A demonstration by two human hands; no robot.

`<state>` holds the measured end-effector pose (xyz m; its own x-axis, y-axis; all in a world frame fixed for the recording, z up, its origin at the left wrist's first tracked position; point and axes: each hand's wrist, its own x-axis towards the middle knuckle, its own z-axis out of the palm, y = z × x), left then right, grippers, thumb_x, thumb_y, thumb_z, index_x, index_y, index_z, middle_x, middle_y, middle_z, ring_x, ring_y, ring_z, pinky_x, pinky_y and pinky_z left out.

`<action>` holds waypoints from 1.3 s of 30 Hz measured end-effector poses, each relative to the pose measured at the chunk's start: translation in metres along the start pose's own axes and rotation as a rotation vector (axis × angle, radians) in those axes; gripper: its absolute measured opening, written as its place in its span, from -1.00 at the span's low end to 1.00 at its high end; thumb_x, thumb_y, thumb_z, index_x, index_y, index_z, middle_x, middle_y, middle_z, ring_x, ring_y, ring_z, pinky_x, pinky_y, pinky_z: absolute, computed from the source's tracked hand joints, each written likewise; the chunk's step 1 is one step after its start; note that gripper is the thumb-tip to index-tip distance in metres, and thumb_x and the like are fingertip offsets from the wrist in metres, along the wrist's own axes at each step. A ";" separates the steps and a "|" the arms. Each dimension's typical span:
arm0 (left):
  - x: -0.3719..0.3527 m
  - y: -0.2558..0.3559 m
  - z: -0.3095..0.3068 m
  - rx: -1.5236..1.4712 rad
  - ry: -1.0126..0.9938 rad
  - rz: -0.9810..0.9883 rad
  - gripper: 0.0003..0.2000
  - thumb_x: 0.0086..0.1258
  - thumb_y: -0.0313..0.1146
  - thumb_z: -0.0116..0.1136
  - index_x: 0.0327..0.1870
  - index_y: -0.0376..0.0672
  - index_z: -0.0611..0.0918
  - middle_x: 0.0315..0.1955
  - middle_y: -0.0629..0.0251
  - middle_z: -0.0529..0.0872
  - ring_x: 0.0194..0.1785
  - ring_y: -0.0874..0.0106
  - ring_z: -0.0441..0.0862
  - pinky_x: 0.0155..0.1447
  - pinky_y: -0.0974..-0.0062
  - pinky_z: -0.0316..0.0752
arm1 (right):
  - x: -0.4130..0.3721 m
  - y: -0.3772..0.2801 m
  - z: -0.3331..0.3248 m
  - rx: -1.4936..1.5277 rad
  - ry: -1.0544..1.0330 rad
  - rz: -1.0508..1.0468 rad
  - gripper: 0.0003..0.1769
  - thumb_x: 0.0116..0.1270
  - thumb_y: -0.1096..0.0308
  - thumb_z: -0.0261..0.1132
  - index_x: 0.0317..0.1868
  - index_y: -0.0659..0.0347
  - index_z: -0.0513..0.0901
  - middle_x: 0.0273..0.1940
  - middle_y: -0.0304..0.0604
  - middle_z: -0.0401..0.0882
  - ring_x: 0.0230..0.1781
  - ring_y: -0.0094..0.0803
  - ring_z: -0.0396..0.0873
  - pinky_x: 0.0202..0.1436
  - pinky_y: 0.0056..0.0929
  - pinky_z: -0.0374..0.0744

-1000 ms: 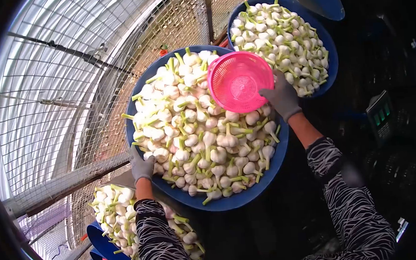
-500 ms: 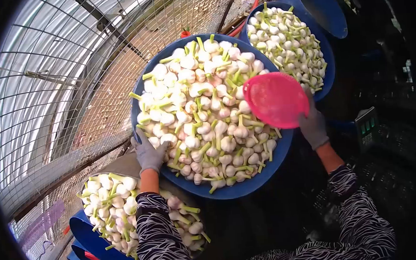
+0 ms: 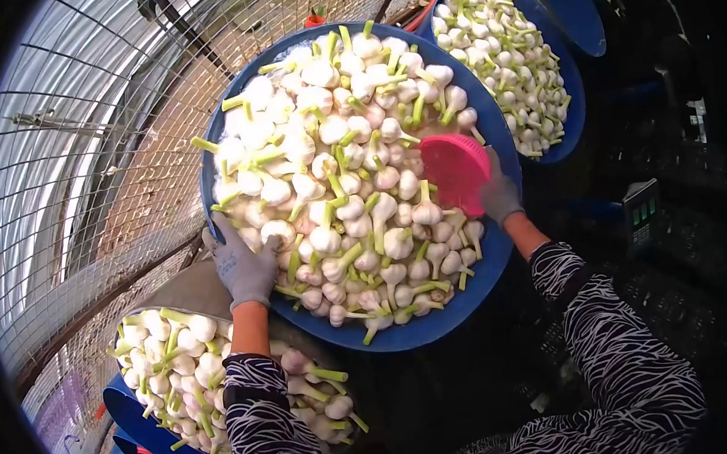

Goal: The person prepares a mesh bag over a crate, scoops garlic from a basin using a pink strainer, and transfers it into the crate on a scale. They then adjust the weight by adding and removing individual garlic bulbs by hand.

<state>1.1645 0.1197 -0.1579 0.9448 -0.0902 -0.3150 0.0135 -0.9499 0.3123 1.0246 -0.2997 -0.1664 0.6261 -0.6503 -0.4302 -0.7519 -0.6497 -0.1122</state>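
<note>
A large blue tub (image 3: 486,298), heaped with garlic bulbs (image 3: 318,167) on short green stems, stands in front of me. My left hand (image 3: 245,266), in a grey glove, grips the tub's left rim, thumb on the inner side beside the bulbs. My right hand (image 3: 501,192), also gloved in grey, is closed on the edge of a pink plastic colander (image 3: 456,174). The colander is tilted and dips among the bulbs at the tub's right side; its lower part is hidden. What looks like cloudy water shows just above it.
Behind to the right stands another blue tub (image 3: 574,106) of garlic, with an empty-looking blue container (image 3: 562,3) beyond. More garlic (image 3: 176,363) fills a container at lower left. Wire mesh fencing (image 3: 111,184) runs along the left. A device with green digits (image 3: 641,210) sits at right.
The colander has gone from above the tub's right rim down and left into the garlic, carried by my right hand. My left hand stays at the rim; the view has shifted slightly.
</note>
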 end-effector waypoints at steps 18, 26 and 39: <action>0.002 -0.004 0.009 0.077 0.054 -0.008 0.00 0.01 -0.16 0.48 0.46 -0.17 0.10 0.36 -0.39 0.10 0.44 -0.19 0.10 0.45 0.13 0.16 | 0.007 0.006 0.110 0.486 -0.130 -0.099 -0.30 0.09 0.26 0.36 0.24 0.34 0.39 0.04 0.15 0.57 0.03 -0.04 0.58 0.14 -0.24 0.53; -0.003 0.024 0.018 0.360 0.205 0.004 -0.03 0.19 0.15 0.25 0.52 -0.17 0.06 0.40 -0.35 0.12 0.46 -0.23 0.06 0.49 0.08 0.02 | -0.017 -0.010 0.108 0.918 -0.197 -0.037 -0.51 0.20 0.36 0.23 0.16 0.27 0.45 0.01 0.15 0.59 -0.02 -0.02 0.59 0.13 -0.22 0.53; -0.058 0.181 0.096 -0.797 0.070 0.084 -0.08 -0.07 -0.17 0.55 0.39 -0.22 0.34 0.33 -0.20 0.24 0.44 0.04 0.15 0.45 0.21 0.13 | -0.062 -0.025 0.051 0.875 0.064 -0.138 -0.16 0.25 0.16 0.33 0.44 0.21 0.14 0.18 0.24 0.47 0.17 0.09 0.51 0.21 -0.17 0.50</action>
<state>1.0803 -0.0759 -0.1689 0.9710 -0.1078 -0.2132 0.1458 -0.4393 0.8864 0.9937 -0.2232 -0.1824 0.7134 -0.6264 -0.3142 -0.5409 -0.2072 -0.8152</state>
